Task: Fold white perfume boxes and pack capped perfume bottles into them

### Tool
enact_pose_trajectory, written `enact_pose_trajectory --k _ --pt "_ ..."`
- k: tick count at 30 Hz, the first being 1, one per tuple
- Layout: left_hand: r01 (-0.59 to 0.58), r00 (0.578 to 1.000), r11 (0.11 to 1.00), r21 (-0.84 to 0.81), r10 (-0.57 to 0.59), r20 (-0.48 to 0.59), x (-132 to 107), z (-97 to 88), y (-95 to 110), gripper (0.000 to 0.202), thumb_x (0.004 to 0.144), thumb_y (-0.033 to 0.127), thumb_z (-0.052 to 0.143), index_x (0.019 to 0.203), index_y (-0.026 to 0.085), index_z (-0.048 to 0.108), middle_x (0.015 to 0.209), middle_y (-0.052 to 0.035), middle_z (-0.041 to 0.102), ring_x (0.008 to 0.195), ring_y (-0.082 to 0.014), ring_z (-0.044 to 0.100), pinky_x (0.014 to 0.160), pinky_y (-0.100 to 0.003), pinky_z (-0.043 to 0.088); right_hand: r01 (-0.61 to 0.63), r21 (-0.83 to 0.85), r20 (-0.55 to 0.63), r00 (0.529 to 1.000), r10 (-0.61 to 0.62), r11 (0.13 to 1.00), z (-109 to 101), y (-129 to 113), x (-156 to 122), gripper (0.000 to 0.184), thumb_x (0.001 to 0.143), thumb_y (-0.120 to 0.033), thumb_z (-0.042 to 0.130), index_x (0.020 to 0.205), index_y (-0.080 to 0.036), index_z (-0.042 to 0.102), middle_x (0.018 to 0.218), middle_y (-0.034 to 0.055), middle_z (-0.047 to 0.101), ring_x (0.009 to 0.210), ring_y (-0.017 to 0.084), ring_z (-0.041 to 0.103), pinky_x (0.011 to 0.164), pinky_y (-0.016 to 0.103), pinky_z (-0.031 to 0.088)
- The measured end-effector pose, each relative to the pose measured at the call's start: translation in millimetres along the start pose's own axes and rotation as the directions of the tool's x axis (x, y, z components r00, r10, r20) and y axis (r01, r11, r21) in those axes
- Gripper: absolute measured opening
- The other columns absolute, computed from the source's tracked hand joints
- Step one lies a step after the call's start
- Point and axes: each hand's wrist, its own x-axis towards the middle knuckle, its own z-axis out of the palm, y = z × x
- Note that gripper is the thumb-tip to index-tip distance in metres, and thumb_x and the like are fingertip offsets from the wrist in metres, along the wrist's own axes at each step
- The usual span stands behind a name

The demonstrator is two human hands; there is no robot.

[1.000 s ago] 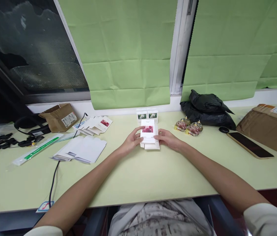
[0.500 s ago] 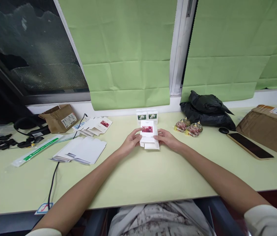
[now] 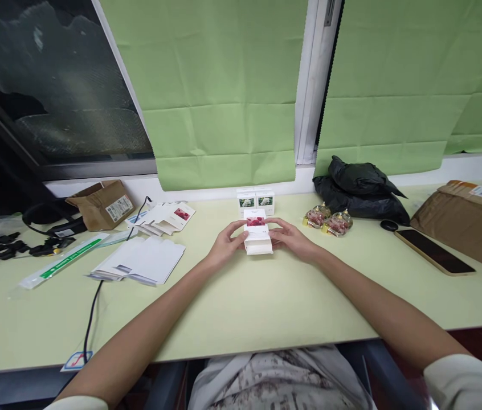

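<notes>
Between my two hands is a small white cardboard box [image 3: 256,230] with a red flower picture, its near end folded open toward me. My left hand [image 3: 225,244] grips its left side, thumb near the front edge. On the right side my right hand [image 3: 291,239] holds it too, index finger reaching over the top by the picture. Just behind stand two white boxes [image 3: 256,200] with white flower pictures. Flattened white cartons [image 3: 147,261] lie to the left, and more printed cartons [image 3: 168,217] lie behind those.
Right of the hands sit two ornate glass bottles [image 3: 329,220] with gold parts. Black plastic bags [image 3: 363,191], a phone [image 3: 435,252] and a brown parcel [image 3: 467,225] are farther right. At left are an open brown box [image 3: 102,205], a green-striped packet [image 3: 70,259] and a black cable [image 3: 92,319].
The box has tilted, so its open near end now faces me more. My right index finger has moved up across its top, and the right thumb has shifted from the front face.
</notes>
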Motion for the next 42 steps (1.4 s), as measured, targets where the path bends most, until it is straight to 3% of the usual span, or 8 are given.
enact_pose_trajectory --k 6,9,13,17,20,25,29,42 --pt "0.027 0.997 0.999 0.045 -0.023 -0.08 1 -4.1 -5 0.052 0.089 0.06 0.073 0.126 0.024 0.072 0.171 -0.0091 0.034 0.113 -0.0302 0.071 0.075 -0.036 0.067 -0.051 -0.058 0.094 0.994 0.056 0.997 -11 5 1 0.081 0.074 -0.034 0.094 0.145 -0.029 0.056 0.126 0.0105 0.072 0.109 0.024 0.07 0.094 0.039 0.059" --pt "-0.001 0.999 1.0 0.026 0.002 -0.034 1 -5.8 -5 0.048 0.092 0.06 0.068 0.123 0.023 0.074 0.168 -0.0097 0.038 0.118 -0.0319 0.07 0.076 -0.036 0.067 -0.054 -0.08 0.082 0.995 0.061 0.995 -11 8 2 0.082 0.075 -0.036 0.093 0.146 -0.027 0.055 0.121 0.0095 0.072 0.097 0.02 0.07 0.088 0.035 0.058" --pt "0.0 0.996 1.0 -0.031 0.003 0.088 1 -6.9 -6 0.039 0.098 0.05 0.06 0.125 0.023 0.073 0.165 -0.0108 0.044 0.103 -0.0264 0.075 0.084 -0.043 0.065 -0.042 -0.128 0.013 0.999 0.044 0.991 -7 12 3 0.071 0.082 -0.047 0.086 0.143 -0.026 0.056 0.097 0.0038 0.073 0.079 0.016 0.066 0.077 0.033 0.057" --pt "-0.05 0.976 0.999 0.002 0.049 0.211 -2 -6.3 -6 0.045 0.088 0.027 0.07 0.133 0.03 0.068 0.168 -0.0069 0.04 0.106 -0.0236 0.074 0.094 -0.043 0.061 0.006 -0.22 -0.042 0.999 -0.016 0.975 -8 17 4 0.061 0.084 -0.056 0.08 0.131 -0.025 0.058 0.079 -0.0025 0.067 0.071 0.016 0.062 0.071 0.031 0.055" --pt "-0.06 0.967 0.997 0.043 0.048 0.252 -4 -5.1 -5 0.049 0.088 0.028 0.072 0.136 0.032 0.066 0.168 -0.0079 0.038 0.107 -0.0239 0.073 0.093 -0.044 0.061 0.031 -0.344 -0.054 0.997 -0.053 0.939 -10 19 3 0.057 0.086 -0.058 0.076 0.129 -0.026 0.057 0.074 -0.0048 0.064 0.066 0.015 0.059 0.068 0.029 0.051" --pt "-0.072 0.978 0.988 0.135 0.044 0.204 -7 -3.2 -4 0.042 0.093 0.044 0.072 0.132 0.03 0.067 0.165 -0.0093 0.043 0.101 -0.021 0.073 0.092 -0.042 0.061 0.052 -0.533 -0.053 0.994 -0.095 0.844 -9 15 0 0.052 0.092 -0.054 0.069 0.135 -0.027 0.057 0.077 -0.0045 0.064 0.066 0.014 0.054 0.067 0.027 0.044" --pt "-0.109 0.979 0.98 0.164 0.078 0.186 -8 -0.6 -8 0.044 0.092 0.047 0.074 0.131 0.03 0.066 0.162 -0.0095 0.046 0.102 -0.0201 0.073 0.091 -0.039 0.061 0.057 -0.611 -0.055 0.992 -0.114 0.79 -6 11 -2 0.05 0.094 -0.052 0.066 0.136 -0.026 0.058 0.076 -0.0048 0.061 0.067 0.015 0.053 0.065 0.027 0.042" --pt "-0.218 0.974 0.914 0.343 0.183 0.133 -8 6.2 -10 0.035 0.098 0.03 0.061 0.134 0.029 0.063 0.148 -0.0077 0.055 0.092 -0.0148 0.067 0.078 -0.031 0.059 0.067 -0.702 -0.058 0.987 -0.151 0.709 2 11 -3 0.043 0.094 -0.038 0.063 0.136 -0.027 0.059 0.078 -0.005 0.061 0.07 0.015 0.056 0.07 0.028 0.043"
